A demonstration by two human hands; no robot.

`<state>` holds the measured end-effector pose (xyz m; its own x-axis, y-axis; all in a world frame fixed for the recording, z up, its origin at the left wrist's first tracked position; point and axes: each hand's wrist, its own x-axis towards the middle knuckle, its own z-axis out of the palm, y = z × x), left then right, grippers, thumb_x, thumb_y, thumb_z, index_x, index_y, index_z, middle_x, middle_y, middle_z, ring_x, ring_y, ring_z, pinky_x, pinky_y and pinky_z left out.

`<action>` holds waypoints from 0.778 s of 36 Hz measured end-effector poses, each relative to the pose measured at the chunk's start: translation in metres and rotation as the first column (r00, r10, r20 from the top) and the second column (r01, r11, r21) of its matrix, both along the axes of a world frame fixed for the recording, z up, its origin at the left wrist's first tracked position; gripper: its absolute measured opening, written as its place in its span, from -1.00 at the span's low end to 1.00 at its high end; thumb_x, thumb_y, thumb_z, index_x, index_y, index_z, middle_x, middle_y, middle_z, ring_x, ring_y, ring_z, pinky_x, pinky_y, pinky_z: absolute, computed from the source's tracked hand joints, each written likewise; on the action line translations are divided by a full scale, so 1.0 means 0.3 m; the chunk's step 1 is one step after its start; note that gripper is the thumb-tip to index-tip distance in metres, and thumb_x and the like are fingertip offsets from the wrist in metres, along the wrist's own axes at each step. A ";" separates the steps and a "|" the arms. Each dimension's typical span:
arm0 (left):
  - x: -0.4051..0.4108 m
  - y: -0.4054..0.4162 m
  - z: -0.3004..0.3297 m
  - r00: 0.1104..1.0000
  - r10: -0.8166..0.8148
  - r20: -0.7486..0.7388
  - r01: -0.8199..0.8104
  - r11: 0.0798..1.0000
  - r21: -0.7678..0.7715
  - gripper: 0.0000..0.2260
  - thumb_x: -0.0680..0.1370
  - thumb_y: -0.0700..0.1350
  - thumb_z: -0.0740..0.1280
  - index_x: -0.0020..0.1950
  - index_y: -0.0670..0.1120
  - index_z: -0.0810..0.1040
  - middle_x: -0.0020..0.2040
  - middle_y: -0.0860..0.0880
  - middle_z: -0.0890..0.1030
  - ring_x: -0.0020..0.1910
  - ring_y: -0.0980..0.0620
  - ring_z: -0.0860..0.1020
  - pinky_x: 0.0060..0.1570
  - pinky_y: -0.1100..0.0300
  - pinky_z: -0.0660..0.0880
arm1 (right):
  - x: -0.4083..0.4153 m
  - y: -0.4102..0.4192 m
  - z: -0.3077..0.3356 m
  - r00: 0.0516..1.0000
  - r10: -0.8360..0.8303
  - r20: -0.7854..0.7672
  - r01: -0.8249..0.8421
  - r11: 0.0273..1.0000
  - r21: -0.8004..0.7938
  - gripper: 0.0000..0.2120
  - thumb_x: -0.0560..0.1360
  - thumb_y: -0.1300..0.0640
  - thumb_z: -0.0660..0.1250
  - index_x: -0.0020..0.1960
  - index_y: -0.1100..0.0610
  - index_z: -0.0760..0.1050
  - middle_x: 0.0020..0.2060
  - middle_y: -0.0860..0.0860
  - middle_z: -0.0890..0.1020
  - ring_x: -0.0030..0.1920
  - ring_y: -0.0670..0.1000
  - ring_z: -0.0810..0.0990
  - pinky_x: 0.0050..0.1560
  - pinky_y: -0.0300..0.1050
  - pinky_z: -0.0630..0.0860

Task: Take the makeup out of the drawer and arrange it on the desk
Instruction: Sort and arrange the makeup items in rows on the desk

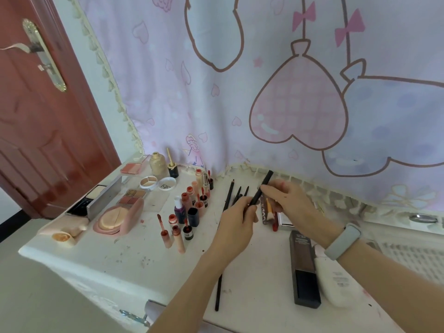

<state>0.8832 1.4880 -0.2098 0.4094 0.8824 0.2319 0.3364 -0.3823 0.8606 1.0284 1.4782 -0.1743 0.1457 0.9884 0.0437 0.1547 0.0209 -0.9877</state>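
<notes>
A red-brown door (36, 116) stands at far left, beside a white worktop (125, 258) backed by a pink curtain (240, 92) printed with heart balloons. On the worktop's left end lie a small peach sponge dish (63, 237), an open mirrored compact (96, 199) and a pink oval powder case (119, 218). Behind them sit a blush palette (131, 168), a gold-capped bottle (157, 164) and a round three-colour concealer pot (148, 183). Toward the middle, a cluster of lip glosses and small bottles (192, 207) stands upright, with two peach tubes (173, 236) lying nearer the front edge. Several thin black pencils (236, 194) lie just beyond the left hand (236, 227), and a long black brush handle (218, 292) runs toward the front edge. Both hands meet over the worktop's centre, holding one slim black liner pen (260, 189) tilted upward: the left hand pinches its lower end, the right hand (288, 200) pinches it higher up. The right wrist wears a pale grey band (342, 239). Beneath the right hand lie a few boxed items, partly hidden. Nearer the front right lie a dark rectangular box (304, 270) and, touching it, a white tube (336, 284).
</notes>
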 end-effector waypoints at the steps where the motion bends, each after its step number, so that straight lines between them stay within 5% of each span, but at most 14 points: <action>1: -0.011 -0.007 -0.001 1.000 0.000 -0.029 0.000 1.000 0.000 -0.86 0.63 -0.17 0.14 0.00 0.02 0.45 -0.27 0.11 0.51 -0.35 0.28 0.43 -0.31 0.45 0.35 | 0.001 -0.003 0.005 0.998 0.006 -0.062 -0.005 1.000 0.013 -0.89 0.52 0.12 0.31 -0.11 0.17 0.52 -0.51 -0.05 0.37 -0.47 -0.07 0.29 -0.42 -0.21 0.27; 3: -0.032 -0.025 0.002 0.998 -0.010 -0.059 0.009 1.000 -0.019 -0.83 0.63 -0.18 0.13 -0.04 0.06 0.44 -0.27 0.10 0.50 -0.37 0.30 0.42 -0.33 0.48 0.34 | 0.007 -0.001 0.017 0.992 -0.008 -0.129 0.012 1.000 0.028 -0.87 0.52 0.15 0.31 -0.03 0.21 0.52 -0.52 -0.06 0.39 -0.47 -0.06 0.31 -0.43 -0.22 0.28; 10: -0.058 -0.059 0.016 0.998 0.010 -0.064 -0.007 0.999 0.043 -0.86 0.63 -0.12 0.13 -0.02 0.08 0.43 -0.33 0.10 0.45 -0.41 0.25 0.40 -0.35 0.41 0.35 | -0.021 -0.027 0.028 0.991 0.079 0.112 -0.090 0.990 0.106 -0.90 0.51 0.17 0.33 -0.15 0.15 0.59 -0.54 -0.05 0.46 -0.49 -0.09 0.38 -0.42 -0.34 0.38; 21: -0.050 -0.065 0.016 0.997 0.079 -0.021 -0.076 0.991 0.107 -0.86 0.62 -0.07 0.18 0.01 0.03 0.54 -0.29 -0.03 0.56 -0.32 0.04 0.45 -0.34 0.27 0.32 | -0.038 -0.051 0.030 0.973 0.008 0.229 -0.054 0.980 0.194 -0.83 0.51 0.17 0.31 -0.22 0.01 0.59 -0.52 -0.07 0.46 -0.48 -0.12 0.38 -0.37 -0.34 0.41; 28: -0.048 -0.080 0.021 0.994 0.030 0.101 -0.023 0.998 -0.064 -0.82 0.60 -0.01 0.20 -0.03 0.30 0.48 -0.44 0.15 0.42 -0.44 0.21 0.36 -0.42 0.43 0.29 | -0.027 -0.033 0.035 0.966 0.013 0.259 -0.059 0.984 0.170 -0.82 0.53 0.16 0.30 -0.21 -0.02 0.57 -0.57 -0.15 0.45 -0.50 -0.16 0.38 -0.35 -0.30 0.41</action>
